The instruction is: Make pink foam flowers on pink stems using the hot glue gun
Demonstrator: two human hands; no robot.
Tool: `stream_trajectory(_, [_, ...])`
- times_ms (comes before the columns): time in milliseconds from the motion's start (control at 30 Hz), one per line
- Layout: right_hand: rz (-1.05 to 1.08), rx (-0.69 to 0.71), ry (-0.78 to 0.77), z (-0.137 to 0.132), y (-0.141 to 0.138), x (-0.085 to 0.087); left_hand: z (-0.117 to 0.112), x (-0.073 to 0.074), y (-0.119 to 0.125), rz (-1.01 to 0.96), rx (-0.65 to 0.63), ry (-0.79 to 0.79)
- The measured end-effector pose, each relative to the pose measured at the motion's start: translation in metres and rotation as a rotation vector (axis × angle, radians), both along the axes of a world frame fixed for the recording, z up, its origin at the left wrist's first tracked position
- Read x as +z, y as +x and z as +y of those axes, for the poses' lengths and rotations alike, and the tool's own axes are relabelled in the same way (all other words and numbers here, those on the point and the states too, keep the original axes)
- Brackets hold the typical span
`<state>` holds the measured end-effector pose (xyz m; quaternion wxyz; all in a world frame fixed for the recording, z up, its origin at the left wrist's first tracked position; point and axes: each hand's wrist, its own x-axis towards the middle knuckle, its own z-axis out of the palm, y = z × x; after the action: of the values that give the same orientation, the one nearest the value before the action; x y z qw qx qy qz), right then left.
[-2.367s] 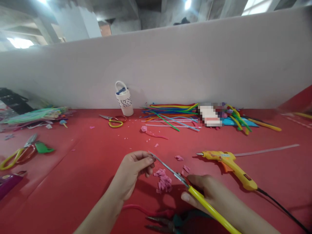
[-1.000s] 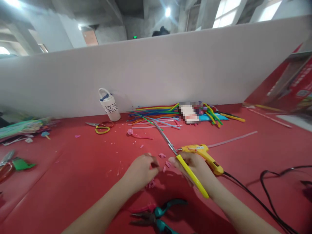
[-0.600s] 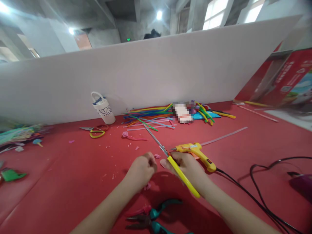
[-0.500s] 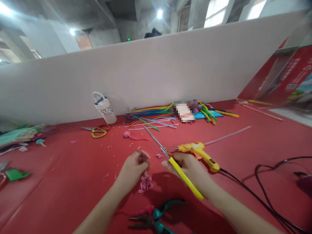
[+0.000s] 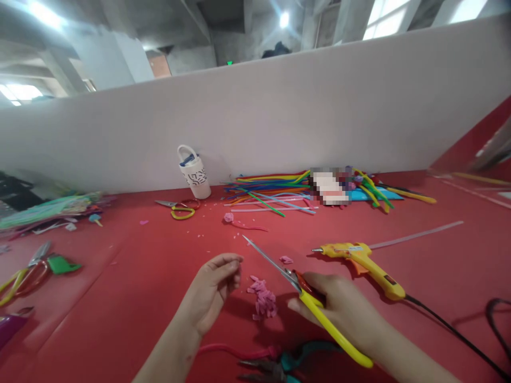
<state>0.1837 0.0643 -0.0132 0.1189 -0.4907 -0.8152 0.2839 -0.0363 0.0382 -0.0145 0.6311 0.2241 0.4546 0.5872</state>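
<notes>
My right hand (image 5: 339,306) is wrapped round scissors (image 5: 293,279) with one yellow and one red handle. Their blades lie together and point away to the upper left. My left hand (image 5: 217,282) is closed in a pinch, its fingertips a little left of the blades; what is in the pinch, if anything, is too small to make out. Between the hands, a heap of pink snippets (image 5: 264,303) lies on the red table. Beyond it is a smaller pink clump (image 5: 286,259). Near my left wrist runs a pink fuzzy stem (image 5: 235,349), beside teal-handled pliers (image 5: 293,361) at the bottom edge.
A yellow glue gun (image 5: 363,258) with a black cord lies right of my right hand. Behind are a pink ball on a stem (image 5: 228,217), scissors (image 5: 181,208), a white cup (image 5: 196,178) and coloured pipe cleaners (image 5: 271,186) before a white partition (image 5: 255,117). More scissors (image 5: 34,271) lie left.
The view has swung left, so things sit further right. My left hand has shifted left of the pink heap, which now shows more fully. The scissors stay in my right hand.
</notes>
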Motion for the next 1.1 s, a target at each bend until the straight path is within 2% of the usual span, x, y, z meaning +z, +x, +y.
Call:
stream_trajectory(333, [-0.154, -0.001, -0.008, -0.007, -0.005, 0.0, -0.005, 0.007, 0.005, -0.193, 0.032, -0.002])
stream_trajectory(533, [-0.14, 0.012, -0.035, -0.01, -0.008, -0.006, -0.007, 0.008, 0.011, -0.224, 0.048, 0.023])
stream_trajectory(900, [-0.096, 0.029, -0.076, -0.01, -0.01, -0.007, -0.009, 0.009, 0.014, -0.241, 0.048, -0.008])
stream_trajectory(1100, [0.021, 0.078, -0.195, -0.009, -0.007, -0.007, -0.009, 0.013, 0.012, -0.239, 0.031, 0.031])
